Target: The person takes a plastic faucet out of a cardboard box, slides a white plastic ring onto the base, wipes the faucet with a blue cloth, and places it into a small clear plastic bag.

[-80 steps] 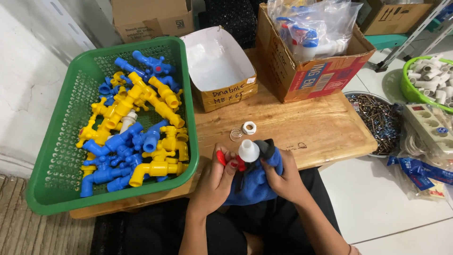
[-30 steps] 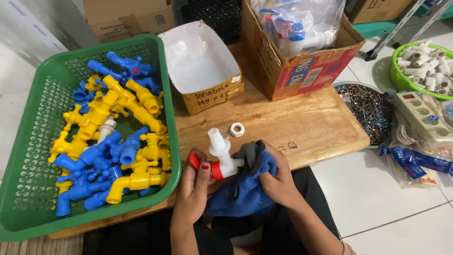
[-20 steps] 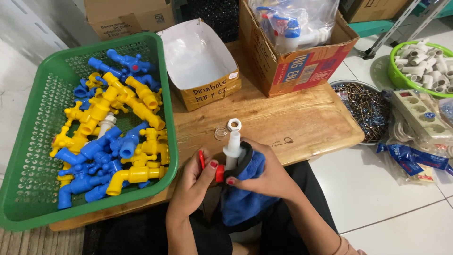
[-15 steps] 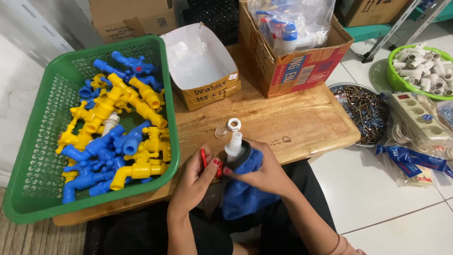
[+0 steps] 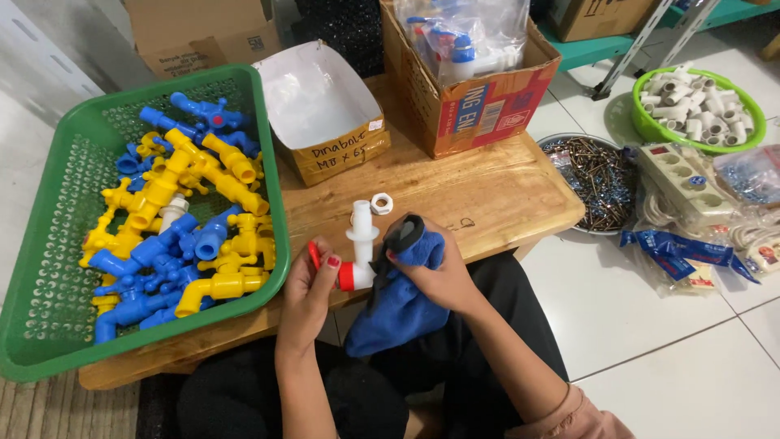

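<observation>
Left hand (image 5: 313, 280) closed around the red handle end of a white plastic tap (image 5: 358, 248), thumb and fingers pinching it from the left, the tap's threaded white stem pointing straight up over the near edge of the wooden table (image 5: 487, 191). Right hand (image 5: 435, 272) gripping a blue cloth (image 5: 398, 305) bunched against the tap's right side, a dark patch of the cloth folded over the top of the fingers, the rest hanging down toward the lap. Just beyond the tap's stem, a small white nut (image 5: 381, 203) lying flat on the wood, near the tap but apart from it. Further back, an open white-lined cardboard box (image 5: 321, 110) and, to its right, a taller printed carton (image 5: 475, 102) stuffed with bagged white and blue fittings (contents partly hidden by clear plastic). To the left, resting on the table's edge, a large green basket (image 5: 49, 276) heaped with yellow and blue plastic taps (image 5: 175, 223), one white piece among them. On the tiled floor to the right, a round metal dish of dark screws (image 5: 597, 175), a white power strip (image 5: 682, 183), some blue-wrapped packets (image 5: 674, 248) and a green bowl of white pipe fittings (image 5: 699, 106)
</observation>
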